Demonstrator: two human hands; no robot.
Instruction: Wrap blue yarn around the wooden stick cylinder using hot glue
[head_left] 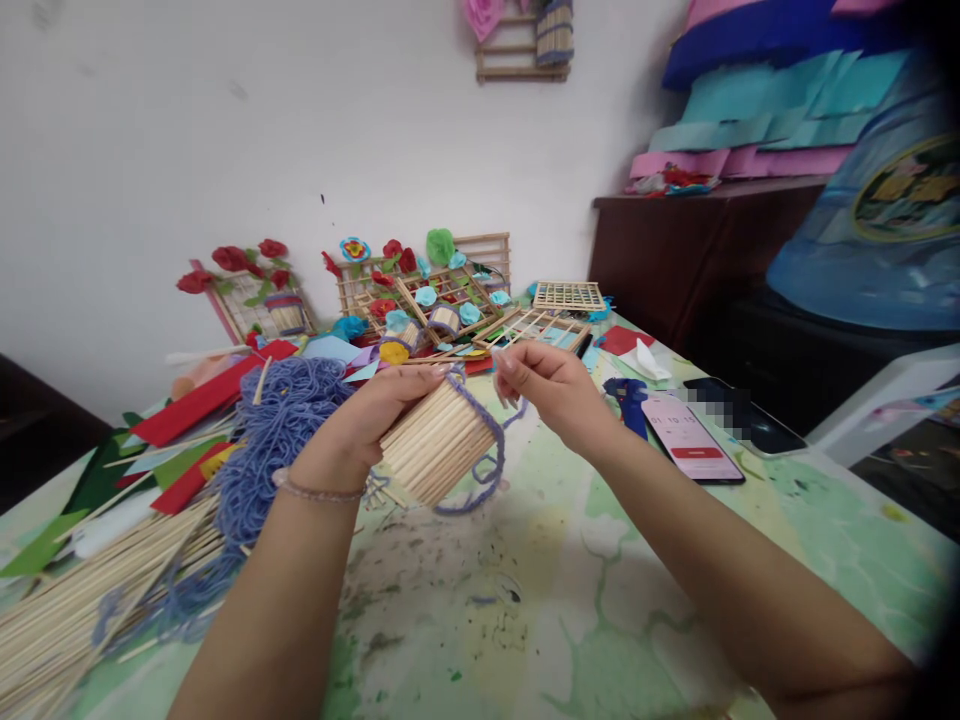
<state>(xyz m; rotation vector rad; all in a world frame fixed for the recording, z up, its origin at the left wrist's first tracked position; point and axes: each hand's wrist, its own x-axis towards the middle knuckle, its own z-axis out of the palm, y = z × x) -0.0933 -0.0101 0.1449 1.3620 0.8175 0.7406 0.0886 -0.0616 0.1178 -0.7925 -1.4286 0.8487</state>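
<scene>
A small basket of pale wooden sticks (439,440) is tilted on its side above the table, with a purple yarn braid (496,465) round its right-hand rim. My left hand (375,405) is wrapped round the basket's left and upper side, its thumb and fingers near the yarn. Just right of the basket, my right hand (541,385) is closed in a pinch by the yarn's loose strand; what sits between the fingertips is too small to make out. A big tangle of purple yarn (281,430) lies left of my left wrist.
Long wooden sticks (97,610) and coloured paper (202,405) cover the table's left side. Stick frames with paper flowers (450,290) stand at the back. Right of my right hand are a blue tool (630,405), a lit phone (694,440) and a dark phone (750,420).
</scene>
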